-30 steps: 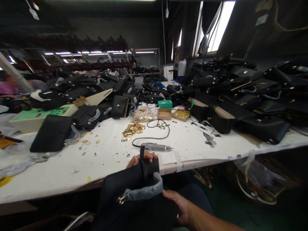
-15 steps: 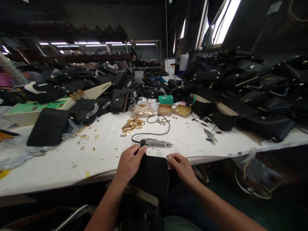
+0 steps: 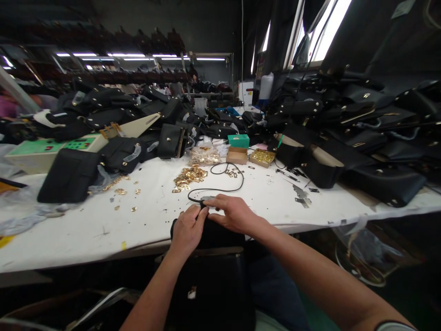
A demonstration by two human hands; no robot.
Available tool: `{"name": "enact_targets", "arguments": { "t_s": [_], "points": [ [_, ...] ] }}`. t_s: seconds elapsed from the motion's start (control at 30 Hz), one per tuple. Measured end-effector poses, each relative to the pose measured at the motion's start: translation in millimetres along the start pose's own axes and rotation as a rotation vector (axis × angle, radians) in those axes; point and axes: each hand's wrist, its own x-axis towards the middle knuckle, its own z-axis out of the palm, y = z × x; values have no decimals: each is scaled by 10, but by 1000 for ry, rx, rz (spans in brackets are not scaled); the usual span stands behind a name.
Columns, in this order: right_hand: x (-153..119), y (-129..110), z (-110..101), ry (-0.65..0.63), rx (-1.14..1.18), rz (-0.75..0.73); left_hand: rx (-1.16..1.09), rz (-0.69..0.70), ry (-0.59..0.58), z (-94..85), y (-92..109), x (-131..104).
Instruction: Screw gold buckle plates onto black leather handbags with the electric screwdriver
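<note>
A black bag [image 3: 210, 285] with a small metal clasp lies over the lap, its flap raised against the table's front edge. My left hand [image 3: 188, 230] is closed on the upper edge of the flap. Close beside it, my right hand [image 3: 232, 212] reaches across with bent fingers near the left fingertips; whatever lies between them is too small to tell. Behind the hands the grey electric screwdriver [image 3: 208, 198] is mostly hidden, its black cable looping over the white table [image 3: 275, 197]. A pile of gold metal pieces [image 3: 190, 177] sits beyond.
Small boxes [image 3: 237, 155] and a plastic bag of fittings [image 3: 205, 155] stand at the middle back. Black bags [image 3: 386, 181] are heaped on the right and left. A green-topped machine [image 3: 48, 154] is at the left. Metal plates [image 3: 301, 194] lie on the right.
My right hand has moved left to meet my left hand, covering most of the screwdriver. The bag's flap has opened upward, and its front with the clasp now shows.
</note>
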Motion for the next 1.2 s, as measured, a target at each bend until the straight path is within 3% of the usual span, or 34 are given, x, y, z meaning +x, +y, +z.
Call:
{"name": "enact_targets", "arguments": {
  "t_s": [0.27, 0.47, 0.7, 0.8, 0.9, 1.07, 1.13, 1.2],
  "points": [
    [28, 114, 146, -87, 63, 62, -247, -132, -123, 219, -165, -164],
    [62, 157, 306, -81, 77, 154, -193, -162, -153, 270, -234, -151],
    [-87, 187, 394, 62, -15, -52, -206, -202, -202, 290, -242, -97],
    [-166, 206, 425, 118, 7, -65, -234, -190, -227, 269, -236, -85],
    [-171, 221, 440, 173, 108, 8, -280, -165, -277, 199, -235, -93],
    [-81, 238, 299, 357, 434, 345, -294, -139, -357, 51, -206, -192],
    [-135, 246, 160, 304, 554, 402, -246, -141, -331, 18, -183, -239],
    [-304, 279, -22, 151, 589, 401, -183, -130, -300, -3, -163, -273]
  ]
}}
